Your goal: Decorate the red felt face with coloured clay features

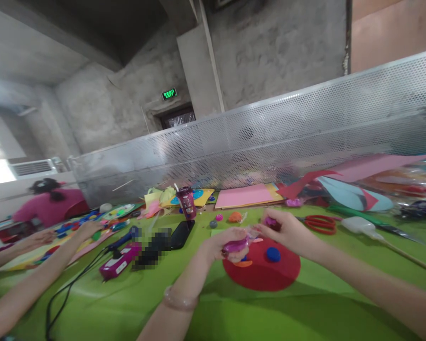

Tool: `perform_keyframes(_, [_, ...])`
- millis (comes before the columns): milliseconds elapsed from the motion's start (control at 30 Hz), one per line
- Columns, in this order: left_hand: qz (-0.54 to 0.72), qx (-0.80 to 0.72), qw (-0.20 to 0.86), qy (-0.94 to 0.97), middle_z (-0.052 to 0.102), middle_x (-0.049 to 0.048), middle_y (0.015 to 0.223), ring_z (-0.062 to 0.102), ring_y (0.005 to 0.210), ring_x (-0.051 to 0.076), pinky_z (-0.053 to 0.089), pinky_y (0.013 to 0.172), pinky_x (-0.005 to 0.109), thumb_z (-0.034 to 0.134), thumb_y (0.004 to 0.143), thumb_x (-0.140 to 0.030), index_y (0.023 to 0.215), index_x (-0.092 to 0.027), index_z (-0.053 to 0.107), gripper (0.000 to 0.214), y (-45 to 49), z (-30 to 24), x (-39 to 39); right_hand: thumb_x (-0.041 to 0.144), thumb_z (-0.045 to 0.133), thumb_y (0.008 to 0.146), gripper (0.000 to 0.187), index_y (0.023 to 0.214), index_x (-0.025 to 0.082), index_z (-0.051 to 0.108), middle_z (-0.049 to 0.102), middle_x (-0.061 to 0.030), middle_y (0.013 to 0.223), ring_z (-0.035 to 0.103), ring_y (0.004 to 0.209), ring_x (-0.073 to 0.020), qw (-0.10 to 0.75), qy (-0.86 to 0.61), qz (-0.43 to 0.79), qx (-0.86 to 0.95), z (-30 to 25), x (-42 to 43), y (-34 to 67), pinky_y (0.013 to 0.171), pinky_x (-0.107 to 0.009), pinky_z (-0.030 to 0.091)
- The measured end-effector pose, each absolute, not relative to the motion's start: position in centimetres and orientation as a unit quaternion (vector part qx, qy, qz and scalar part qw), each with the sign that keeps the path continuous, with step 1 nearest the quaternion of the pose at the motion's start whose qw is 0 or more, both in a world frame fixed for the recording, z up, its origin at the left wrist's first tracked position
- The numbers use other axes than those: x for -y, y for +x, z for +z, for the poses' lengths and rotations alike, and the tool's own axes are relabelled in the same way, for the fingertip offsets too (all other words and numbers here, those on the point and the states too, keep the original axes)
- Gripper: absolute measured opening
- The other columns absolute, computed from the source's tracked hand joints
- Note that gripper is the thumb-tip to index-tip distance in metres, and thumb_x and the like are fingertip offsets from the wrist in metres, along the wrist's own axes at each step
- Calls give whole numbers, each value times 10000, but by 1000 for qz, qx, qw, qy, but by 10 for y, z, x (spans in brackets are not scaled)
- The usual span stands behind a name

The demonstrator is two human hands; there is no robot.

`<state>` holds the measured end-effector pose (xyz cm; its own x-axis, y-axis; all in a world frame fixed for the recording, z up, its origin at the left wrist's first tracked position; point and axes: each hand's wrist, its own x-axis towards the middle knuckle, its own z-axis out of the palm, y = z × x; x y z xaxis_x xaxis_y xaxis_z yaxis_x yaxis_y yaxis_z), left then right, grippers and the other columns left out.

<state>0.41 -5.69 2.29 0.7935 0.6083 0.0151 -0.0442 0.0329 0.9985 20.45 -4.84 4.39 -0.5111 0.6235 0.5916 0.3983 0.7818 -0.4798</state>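
Note:
My left hand (216, 242), with a pale bangle on its wrist, is closed around a shiny purple clay pack (236, 245) in clear plastic. My right hand (286, 229) is closed with its fingertips at the open end of the wrapper; a darker purple lump of clay (270, 221) shows between its fingers. Both hands are above a red paper circle (262, 278) on the green tabletop (184, 293). On the circle lie a flat blue clay disc (273, 254), an orange clay strip (244, 264) and a small pink piece (257, 240), partly under my hands.
Red-handled scissors (320, 224) and a white glue gun (358, 226) lie to the right. A purple drink cup (186, 202), a black phone (182, 234) and a purple power strip (120, 260) stand left. Another person's arms (57, 270) work further left. Behind runs a perforated metal partition (270, 137).

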Motion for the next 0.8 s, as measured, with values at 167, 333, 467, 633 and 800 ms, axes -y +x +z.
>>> perform_keyframes(167, [233, -216, 685, 655, 405, -86, 345, 220, 261, 51, 147, 304, 215, 567, 718, -585, 744, -173, 476, 423, 5, 24, 59, 397, 435, 833, 253, 675, 210, 376, 401, 48, 560, 350, 503, -115, 361, -296, 167, 868, 44, 50, 205, 468, -238, 287])
perform_keyframes(333, [240, -221, 685, 651, 423, -78, 364, 242, 277, 44, 136, 321, 215, 592, 703, -579, 717, -174, 447, 430, 4, 25, 61, 260, 362, 807, 93, 734, 210, 391, 438, 21, 646, 430, 575, -135, 337, -292, 201, 872, 52, 54, 213, 528, -252, 371])
perform_keyframes(467, [235, -223, 685, 652, 431, -65, 366, 258, 288, 47, 146, 333, 220, 624, 679, -574, 665, -170, 454, 439, 5, 27, 62, 207, 357, 785, 80, 725, 218, 408, 496, 9, 666, 488, 620, -145, 340, -274, 220, 872, 57, 57, 217, 576, -260, 415])
perform_keyframes(633, [232, -220, 687, 653, 427, -63, 346, 252, 274, 51, 158, 322, 217, 615, 670, -597, 647, -168, 467, 454, 5, 25, 62, 312, 324, 915, 192, 796, 207, 433, 525, 16, 611, 485, 517, -128, 290, -274, 247, 883, 52, 50, 212, 492, -240, 403])
perform_keyframes(800, [227, -211, 688, 656, 434, -63, 357, 250, 267, 50, 158, 309, 215, 611, 683, -582, 638, -170, 463, 440, 4, 25, 61, 275, 377, 913, 148, 810, 195, 447, 580, 6, 629, 527, 509, -120, 286, -277, 243, 885, 45, 39, 211, 507, -234, 411])
